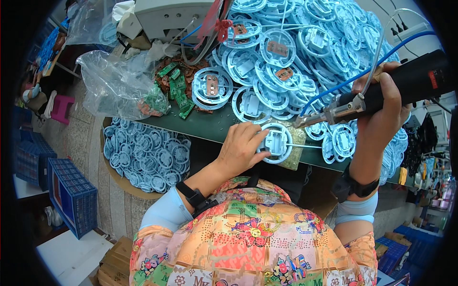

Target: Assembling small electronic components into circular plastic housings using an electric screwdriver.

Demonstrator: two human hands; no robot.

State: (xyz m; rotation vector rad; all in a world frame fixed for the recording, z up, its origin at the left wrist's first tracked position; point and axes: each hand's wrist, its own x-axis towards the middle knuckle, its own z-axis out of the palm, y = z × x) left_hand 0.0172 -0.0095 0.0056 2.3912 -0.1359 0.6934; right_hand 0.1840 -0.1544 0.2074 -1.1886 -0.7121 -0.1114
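A light blue round plastic part point(276, 144) with a square recess lies at the near edge of the bench, and a thin white rod reaches from it to the right. My left hand point(241, 147) is closed on its left rim, thumb and fingers pinching it. Raised at the right, my right hand point(390, 102) wraps round a black power screwdriver point(417, 76). Its metal front end slants down to the left, above and right of the part, apart from it. Small brown boards show in some nearby blue parts, such as one board point(213, 85).
A large heap of blue parts point(343, 38) covers the back right. Green boards point(179, 90) and a clear plastic bag point(119, 81) lie left. Below stands a carton of blue parts point(148, 157). A blue hose point(362, 70) curves near the screwdriver; blue crates point(74, 198) stand left.
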